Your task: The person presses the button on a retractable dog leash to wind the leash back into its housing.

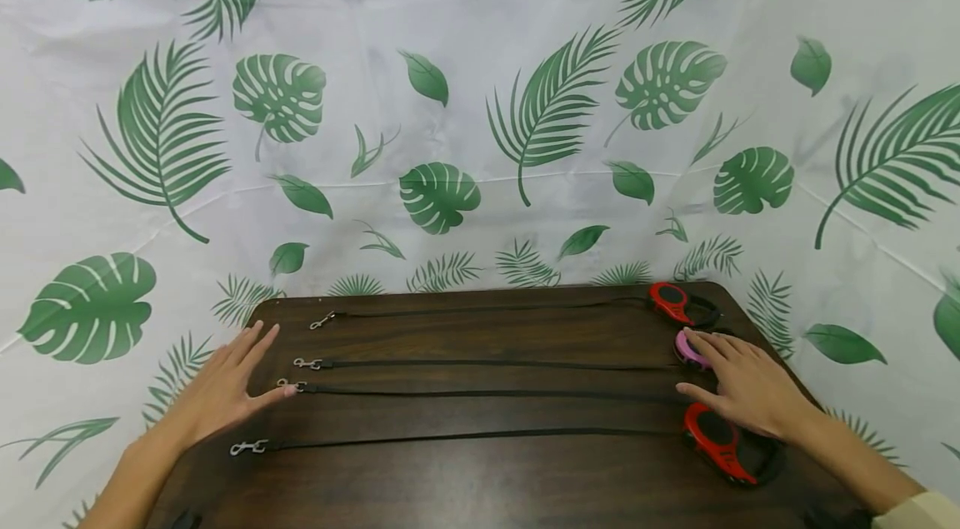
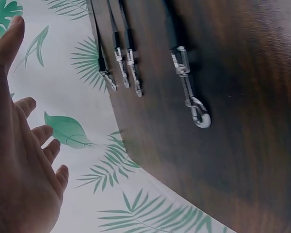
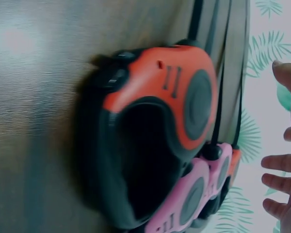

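Several retractable dog leashes lie across the dark table, cords drawn out to the left. A red leash point(image 1: 716, 441) lies nearest, another red leash point(image 1: 670, 301) farthest, with a pink leash point(image 1: 690, 350) between. In the right wrist view two pink leashes show beside the near red leash point(image 3: 199, 102); my right hand partly hides them in the head view. That hand point(image 1: 750, 387) hovers over the handles, fingers spread, holding nothing. My left hand point(image 1: 225, 387), also spread and holding nothing, is near the metal snap hooks, the closest being a silver hook point(image 1: 249, 447).
The brown wooden table point(image 1: 450, 487) has rounded far corners. Behind and beside it hangs a white cloth point(image 1: 465, 129) printed with green leaves. Black cords point(image 1: 465, 434) run roughly parallel across the tabletop. Dark objects, partly cut off, show at the bottom edge of the head view.
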Demonstrator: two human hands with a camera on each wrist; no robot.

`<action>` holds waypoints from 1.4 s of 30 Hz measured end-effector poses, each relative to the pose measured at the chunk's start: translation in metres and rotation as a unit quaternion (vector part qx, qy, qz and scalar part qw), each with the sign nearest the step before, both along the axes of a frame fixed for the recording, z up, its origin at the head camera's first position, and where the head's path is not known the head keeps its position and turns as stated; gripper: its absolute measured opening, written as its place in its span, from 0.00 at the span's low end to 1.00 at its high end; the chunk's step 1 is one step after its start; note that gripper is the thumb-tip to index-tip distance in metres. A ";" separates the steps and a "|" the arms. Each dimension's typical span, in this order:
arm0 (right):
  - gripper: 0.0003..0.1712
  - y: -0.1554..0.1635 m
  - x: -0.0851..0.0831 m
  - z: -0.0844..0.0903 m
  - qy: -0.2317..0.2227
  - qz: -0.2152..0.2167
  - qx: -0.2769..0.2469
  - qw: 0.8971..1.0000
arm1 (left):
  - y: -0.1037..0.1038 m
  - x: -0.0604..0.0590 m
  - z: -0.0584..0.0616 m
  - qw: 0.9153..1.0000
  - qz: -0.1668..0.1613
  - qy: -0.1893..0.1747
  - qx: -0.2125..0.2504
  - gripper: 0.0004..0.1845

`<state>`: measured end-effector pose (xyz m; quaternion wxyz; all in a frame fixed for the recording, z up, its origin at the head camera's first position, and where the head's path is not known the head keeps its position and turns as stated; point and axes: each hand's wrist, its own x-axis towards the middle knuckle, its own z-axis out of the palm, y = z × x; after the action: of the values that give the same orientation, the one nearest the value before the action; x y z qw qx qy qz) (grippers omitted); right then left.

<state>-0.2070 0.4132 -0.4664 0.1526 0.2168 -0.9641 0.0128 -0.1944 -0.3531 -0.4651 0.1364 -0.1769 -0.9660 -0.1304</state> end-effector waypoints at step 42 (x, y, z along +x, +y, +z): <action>0.46 0.022 0.074 -0.030 -0.032 -0.006 0.014 0.999 | -0.021 0.047 -0.063 0.994 -0.097 0.050 -0.009 0.45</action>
<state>-0.1326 0.4357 -0.4969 0.1190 0.2125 -0.9699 0.0055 -0.1476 -0.3738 -0.5280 0.1692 -0.2775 -0.9373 -0.1259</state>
